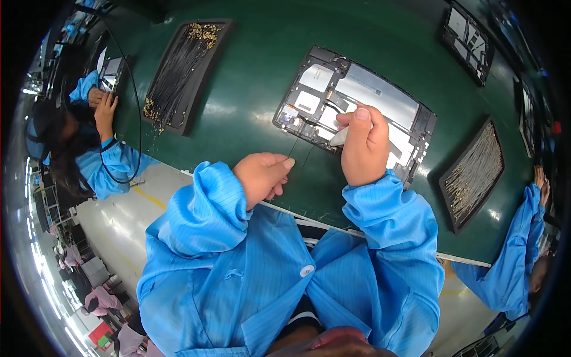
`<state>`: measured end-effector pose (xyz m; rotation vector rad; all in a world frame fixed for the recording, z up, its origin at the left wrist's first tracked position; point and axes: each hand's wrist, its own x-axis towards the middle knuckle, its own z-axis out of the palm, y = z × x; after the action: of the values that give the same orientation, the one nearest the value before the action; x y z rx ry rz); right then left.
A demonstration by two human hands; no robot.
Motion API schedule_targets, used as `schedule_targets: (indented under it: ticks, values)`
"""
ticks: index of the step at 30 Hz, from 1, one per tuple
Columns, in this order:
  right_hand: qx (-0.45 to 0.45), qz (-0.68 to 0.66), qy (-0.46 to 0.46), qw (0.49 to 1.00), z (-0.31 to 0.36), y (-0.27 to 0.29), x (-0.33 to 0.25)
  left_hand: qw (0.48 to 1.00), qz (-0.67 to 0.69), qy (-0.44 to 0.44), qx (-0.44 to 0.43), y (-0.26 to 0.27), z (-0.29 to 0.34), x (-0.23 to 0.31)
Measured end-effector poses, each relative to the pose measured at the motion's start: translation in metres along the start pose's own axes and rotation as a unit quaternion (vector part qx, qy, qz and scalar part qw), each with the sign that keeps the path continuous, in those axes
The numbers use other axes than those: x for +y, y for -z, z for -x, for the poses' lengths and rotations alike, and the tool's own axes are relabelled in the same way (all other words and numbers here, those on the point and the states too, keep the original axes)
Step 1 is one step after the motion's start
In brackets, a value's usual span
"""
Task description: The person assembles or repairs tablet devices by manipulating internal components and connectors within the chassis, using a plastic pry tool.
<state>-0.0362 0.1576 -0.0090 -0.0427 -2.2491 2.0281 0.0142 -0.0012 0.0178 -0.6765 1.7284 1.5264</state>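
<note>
An opened tablet-like device (423, 124) lies tilted on the green table, its silver battery plates, dark frame and small boards exposed. My left hand (262, 177) is closed in a pinch near the table's front edge, on a thin black cable (293, 149) that runs up toward the device's lower left edge. My right hand (366, 146) is closed above the device's lower middle, fingers curled. A whitish pointed piece (339, 138) shows beneath its fingers; whether it is a tool or a finger cover I cannot tell. The right fingertips are partly hidden.
A black tray (193, 113) of thin dark cables with gold ends stands at the left. Another tray (457, 221) of similar cables is at the right. A second opened device (468, 41) lies at the far right. Co-workers in blue sleeves sit at both sides.
</note>
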Motion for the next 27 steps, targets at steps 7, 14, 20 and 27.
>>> schedule_targets:
  ticks: [7, 14, 20, 27]
  values:
    - [-0.001, -0.032, -0.005, 0.999, 0.003, -0.001, 0.002, 1.000, 0.005, -0.019, 0.019, -0.003, 0.003, -0.008]
    - [-0.008, -0.033, -0.015, 0.999, 0.000, 0.001, -0.005, 1.000, -0.007, 0.005, -0.016, -0.001, -0.003, -0.003]
    - [-0.147, 0.085, -0.143, 0.975, -0.029, 0.003, -0.008, 0.999, -0.037, 0.006, 0.008, 0.000, -0.016, 0.007]
    - [-0.273, 0.231, -0.125, 0.925, -0.038, 0.008, -0.025, 0.999, -0.038, -0.015, 0.036, -0.001, -0.011, 0.010]
